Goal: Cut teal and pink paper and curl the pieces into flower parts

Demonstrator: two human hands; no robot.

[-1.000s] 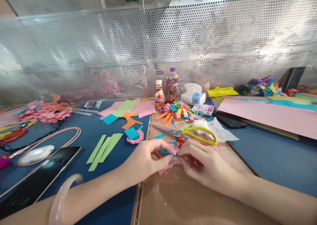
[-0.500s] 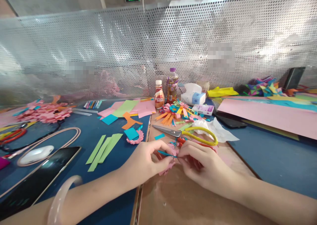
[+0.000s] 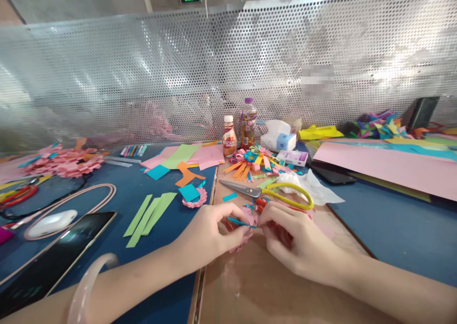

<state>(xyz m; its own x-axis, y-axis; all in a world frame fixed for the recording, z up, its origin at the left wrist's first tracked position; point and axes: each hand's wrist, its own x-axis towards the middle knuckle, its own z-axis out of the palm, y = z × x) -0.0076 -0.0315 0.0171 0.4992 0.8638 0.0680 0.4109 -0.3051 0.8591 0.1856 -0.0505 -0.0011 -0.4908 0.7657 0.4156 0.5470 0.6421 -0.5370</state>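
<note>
Between thumb and forefinger, my left hand (image 3: 210, 229) pinches a thin blue paper strip (image 3: 240, 222), which points toward my other hand. My right hand (image 3: 296, 238) is closed at the strip's right end, its fingertips pressed together; whether it grips the strip itself I cannot tell. Pink paper pieces (image 3: 246, 238) lie just behind and below the fingertips, partly covered by them. Beyond the hands rest yellow-handled scissors (image 3: 274, 191), with a red-handled tool (image 3: 262, 202) partly hidden under them. A small blue paper piece (image 3: 230, 197) is left of the blades.
Green paper strips (image 3: 150, 219), a pink paper ring (image 3: 195, 198) and a phone (image 3: 60, 252) lie on the left. Farther back stand two bottles (image 3: 229, 138), a tissue pack (image 3: 278, 138) and a bunch of colourful paper flowers (image 3: 253, 161). A perforated metal screen (image 3: 200, 76) closes off the back.
My right hand's fingertips have drawn slightly to the right, away from the left fingers. The left hand keeps its pinch on the blue strip, almost unmoved.
</note>
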